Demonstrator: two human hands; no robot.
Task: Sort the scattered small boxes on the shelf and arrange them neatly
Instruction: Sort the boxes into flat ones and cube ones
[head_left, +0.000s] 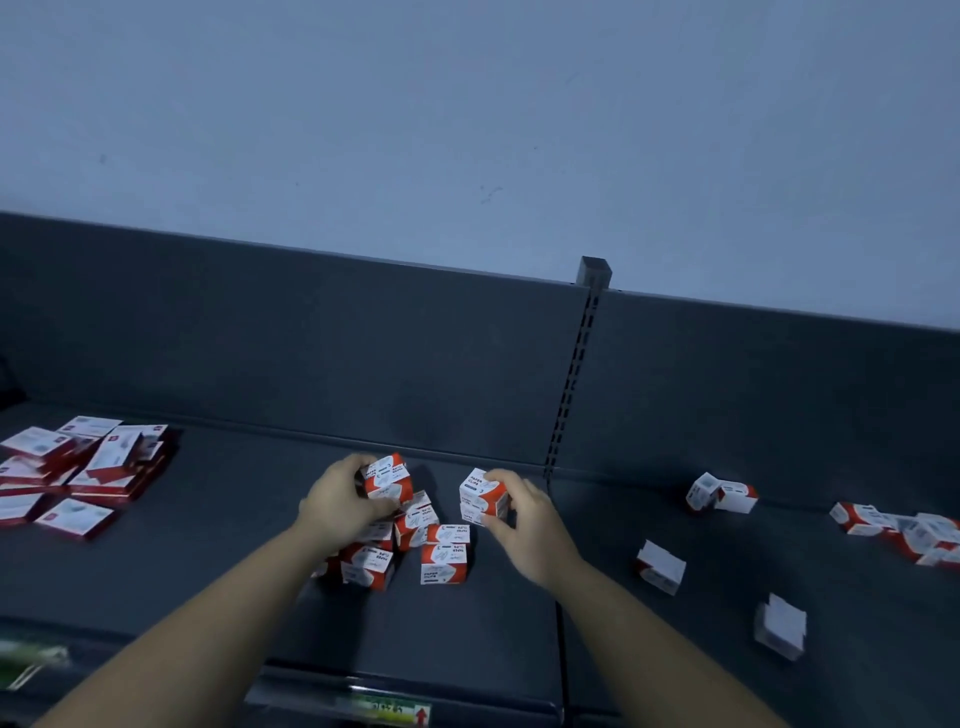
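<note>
On the dark shelf (218, 582) the left hand (337, 501) has its grip clamped on a small box (387, 478) above the middle cluster (415, 545); the right hand (524, 519) pinches a two-box stack (483, 499) just beside it. Bare shelf lies toward the front edge; loose boxes (660, 566) scatter right, well apart

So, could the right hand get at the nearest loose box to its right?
Probably, once freed: the right hand grips a small stack of boxes and must set it down first. Otherwise only bare shelf lies between it and the loose box.
</note>
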